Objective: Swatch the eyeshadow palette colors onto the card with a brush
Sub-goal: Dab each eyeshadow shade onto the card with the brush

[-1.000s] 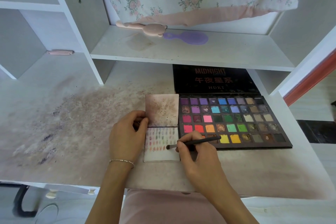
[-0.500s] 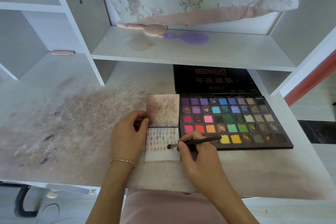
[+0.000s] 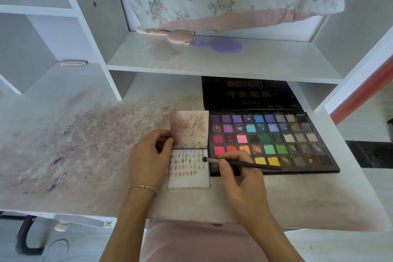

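- The surface (image 3: pixel 89 155) is stained with loose pigment on its left half, so the card is best kept where it lies — sliding it that way would pick up stray colour.
- The eyeshadow palette (image 3: pixel 274 140) lies open just to the right of the card, its edge touching or nearly touching it; the short reach between pan and card suits quick reloading, and the wrist should pass above the lower pans, not drag through them.
- The card (image 3: pixel 189 178) sits at the front of the surface under a flipped-up, speckled cover sheet; rows of small swatches fill its upper part, and the lower part is bare — I judge the work well along but unfinished.
- The left hand (image 3: pixel 148 159) pinches the card's left edge near the fold; a firm hold there stops the card skating under each stroke.
- The right hand (image 3: pixel 240 178) grips the brush like a pen, fingers curled round the handle.
- The brush (image 3: pixel 240 163) has its tip at the card's right edge, beside the upper swatch rows; a short, light stroke, kept clear of neighbouring marks, should give a clean patch.
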`<action>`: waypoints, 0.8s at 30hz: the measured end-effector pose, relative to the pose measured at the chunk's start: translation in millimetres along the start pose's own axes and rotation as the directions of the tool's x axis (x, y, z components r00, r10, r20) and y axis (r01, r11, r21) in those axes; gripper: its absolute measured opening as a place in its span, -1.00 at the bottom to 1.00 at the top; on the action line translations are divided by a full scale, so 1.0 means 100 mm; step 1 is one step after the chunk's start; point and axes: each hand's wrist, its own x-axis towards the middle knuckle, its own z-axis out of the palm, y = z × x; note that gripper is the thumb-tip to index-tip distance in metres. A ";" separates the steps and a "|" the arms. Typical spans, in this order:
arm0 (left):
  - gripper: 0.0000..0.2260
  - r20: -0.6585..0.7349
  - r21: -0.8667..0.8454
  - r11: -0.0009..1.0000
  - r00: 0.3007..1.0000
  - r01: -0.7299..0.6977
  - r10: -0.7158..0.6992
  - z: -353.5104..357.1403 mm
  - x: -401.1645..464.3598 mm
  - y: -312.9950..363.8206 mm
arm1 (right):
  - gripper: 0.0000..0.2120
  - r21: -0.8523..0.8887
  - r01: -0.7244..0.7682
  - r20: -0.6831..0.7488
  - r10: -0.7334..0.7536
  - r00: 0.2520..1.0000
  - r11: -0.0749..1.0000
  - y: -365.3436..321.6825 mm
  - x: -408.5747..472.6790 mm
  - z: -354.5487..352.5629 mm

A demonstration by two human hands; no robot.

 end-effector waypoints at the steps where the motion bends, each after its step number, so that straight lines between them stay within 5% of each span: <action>1: -0.88 -0.001 -0.002 1.000 1.000 0.001 -0.001 0.00 0.00 0.00 | -0.81 0.016 0.013 -0.018 -0.013 1.000 1.000 0.00 0.00 -0.02; 13: -0.90 -0.025 0.014 0.999 0.999 0.032 -0.031 0.00 0.00 0.01 | -0.76 -0.115 -0.110 -0.347 0.064 0.936 0.987 0.26 -0.04 -0.73; 24: -0.90 -0.038 0.019 0.998 0.998 0.056 -0.055 0.01 -0.03 0.10 | -0.93 -0.294 -0.328 -0.556 0.119 0.823 0.898 0.43 0.05 -1.36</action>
